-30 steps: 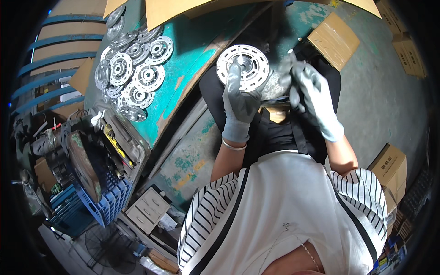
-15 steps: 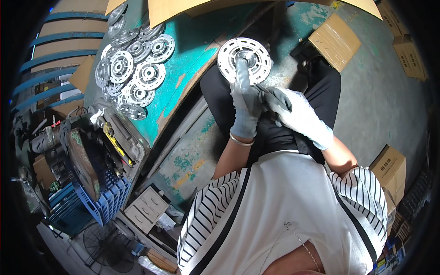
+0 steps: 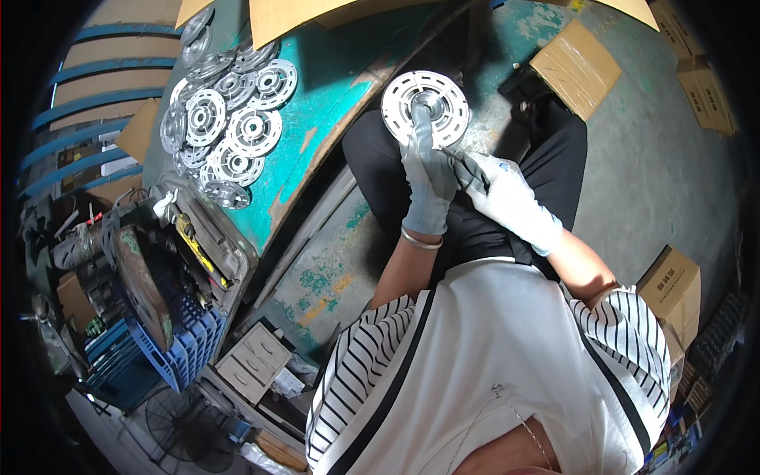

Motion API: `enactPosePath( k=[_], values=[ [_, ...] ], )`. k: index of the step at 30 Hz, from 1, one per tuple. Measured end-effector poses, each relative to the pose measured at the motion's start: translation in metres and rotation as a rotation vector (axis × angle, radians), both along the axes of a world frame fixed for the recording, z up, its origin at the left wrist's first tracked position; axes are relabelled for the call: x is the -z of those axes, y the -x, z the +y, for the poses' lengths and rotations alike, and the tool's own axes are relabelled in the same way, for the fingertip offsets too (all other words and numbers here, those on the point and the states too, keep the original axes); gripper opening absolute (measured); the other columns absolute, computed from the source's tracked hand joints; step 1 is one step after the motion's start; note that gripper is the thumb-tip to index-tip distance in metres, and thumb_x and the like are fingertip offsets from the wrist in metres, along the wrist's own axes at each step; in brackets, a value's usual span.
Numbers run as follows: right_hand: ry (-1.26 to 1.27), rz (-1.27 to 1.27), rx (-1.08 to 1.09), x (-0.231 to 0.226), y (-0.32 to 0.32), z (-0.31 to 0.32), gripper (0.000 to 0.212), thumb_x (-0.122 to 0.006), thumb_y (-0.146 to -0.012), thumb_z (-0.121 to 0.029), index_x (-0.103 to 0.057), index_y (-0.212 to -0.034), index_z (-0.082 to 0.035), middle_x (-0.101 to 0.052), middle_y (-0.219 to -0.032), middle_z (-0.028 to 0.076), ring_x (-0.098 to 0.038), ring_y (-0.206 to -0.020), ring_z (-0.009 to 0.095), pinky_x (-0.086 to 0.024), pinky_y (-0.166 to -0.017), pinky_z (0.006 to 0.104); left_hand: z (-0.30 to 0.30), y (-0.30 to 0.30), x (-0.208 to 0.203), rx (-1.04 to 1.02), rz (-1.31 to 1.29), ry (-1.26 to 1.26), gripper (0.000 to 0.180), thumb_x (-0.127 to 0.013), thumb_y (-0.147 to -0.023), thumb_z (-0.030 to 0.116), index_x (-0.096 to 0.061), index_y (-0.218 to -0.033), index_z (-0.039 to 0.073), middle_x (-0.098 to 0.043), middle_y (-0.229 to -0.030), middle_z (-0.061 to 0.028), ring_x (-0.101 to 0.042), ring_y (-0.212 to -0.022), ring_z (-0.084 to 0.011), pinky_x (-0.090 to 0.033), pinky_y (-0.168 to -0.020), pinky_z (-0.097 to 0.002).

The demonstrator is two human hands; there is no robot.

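Note:
A round silver metal disc (image 3: 444, 104), with slots around its rim and a raised hub in the middle, is held over my lap. My left hand (image 3: 428, 172), in a pale glove, grips its near edge with the thumb lying across the face to the hub. My right hand (image 3: 500, 190), also gloved, is closed close beside the left one. A thin dark tool (image 3: 452, 153) pokes out of its fingers toward the disc's lower edge; most of it is hidden, and its kind does not show.
On the green table (image 3: 279, 170) to the left lies a heap of similar metal discs (image 3: 255, 132). A cardboard box (image 3: 575, 70) rests beyond my right knee. A tool-laden bench (image 3: 229, 237) and blue crate (image 3: 178, 348) stand at lower left. More cartons (image 3: 669, 289) sit at right.
The disc has shifted slightly right and nearer, its face tilted a little differently. My right hand has turned slightly beside it. Both grips stay the same.

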State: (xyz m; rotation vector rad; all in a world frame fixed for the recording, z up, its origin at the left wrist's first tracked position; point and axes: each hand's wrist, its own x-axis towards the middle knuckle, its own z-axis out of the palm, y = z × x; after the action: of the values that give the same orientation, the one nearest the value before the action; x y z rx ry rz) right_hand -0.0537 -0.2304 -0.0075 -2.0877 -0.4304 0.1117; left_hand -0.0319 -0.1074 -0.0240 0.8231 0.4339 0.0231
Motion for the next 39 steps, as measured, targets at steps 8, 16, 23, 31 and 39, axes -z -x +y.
enactPosePath(
  k=[8, 16, 23, 31, 39],
  values=[
    [-0.071, 0.202, 0.01, -0.002, 0.003, -0.005, 0.012, -0.057, -0.089, -0.014, -0.06, -0.093, -0.003, -0.054, -0.065, 0.015, -0.053, -0.055, 0.028, -0.043, -0.055, 0.036, 0.015, 0.011, 0.055, 0.186, -0.03, -0.201, 0.029, -0.052, -0.097, 0.029, -0.054, -0.114, 0.006, -0.062, -0.094, -0.0048, -0.059, -0.068, -0.0123, -0.048, -0.053, -0.0258],
    [0.047, 0.265, -0.111, -0.01, -0.001, -0.012, 0.03, -0.051, -0.093, -0.027, -0.058, -0.114, -0.007, -0.063, -0.09, 0.019, -0.061, -0.084, 0.038, -0.048, -0.07, 0.0434, 0.0, 0.005, -0.008, -0.006, 0.066, 0.058, 0.036, -0.045, -0.098, 0.039, -0.052, -0.111, 0.006, -0.061, -0.082, -0.0039, -0.054, -0.055, -0.0106, -0.045, -0.046, -0.0243],
    [0.022, 0.081, -0.075, -0.004, -0.001, -0.009, 0.02, -0.057, -0.088, -0.015, -0.061, -0.105, -0.004, -0.061, -0.078, 0.019, -0.061, -0.072, 0.037, -0.048, -0.065, 0.0391, -0.002, 0.002, -0.003, 0.011, 0.048, -0.066, 0.044, -0.047, -0.097, 0.041, -0.053, -0.112, 0.001, -0.064, -0.088, -0.0086, -0.059, -0.061, -0.0151, -0.049, -0.052, -0.0268],
    [0.078, 0.106, -0.027, 0.014, 0.004, -0.01, 0.027, -0.059, -0.082, -0.013, -0.061, -0.109, -0.008, -0.063, -0.082, 0.018, -0.063, -0.077, 0.037, -0.05, -0.067, 0.0435, -0.012, 0.0, -0.023, -0.092, 0.053, -0.03, 0.043, -0.05, -0.096, 0.036, -0.051, -0.114, -0.003, -0.064, -0.085, -0.0109, -0.06, -0.06, -0.015, -0.049, -0.05, -0.0273],
    [-0.066, 0.226, -0.007, -0.007, 0.001, -0.008, 0.029, -0.057, -0.086, -0.013, -0.058, -0.115, -0.008, -0.064, -0.094, 0.016, -0.063, -0.084, 0.036, -0.05, -0.071, 0.0401, 0.006, -0.002, -0.024, 0.229, -0.029, 0.281, 0.061, -0.041, -0.094, 0.053, -0.043, -0.12, -0.003, -0.058, -0.071, -0.0174, -0.055, -0.044, -0.0261, -0.048, -0.042, -0.0324]
  ],
)
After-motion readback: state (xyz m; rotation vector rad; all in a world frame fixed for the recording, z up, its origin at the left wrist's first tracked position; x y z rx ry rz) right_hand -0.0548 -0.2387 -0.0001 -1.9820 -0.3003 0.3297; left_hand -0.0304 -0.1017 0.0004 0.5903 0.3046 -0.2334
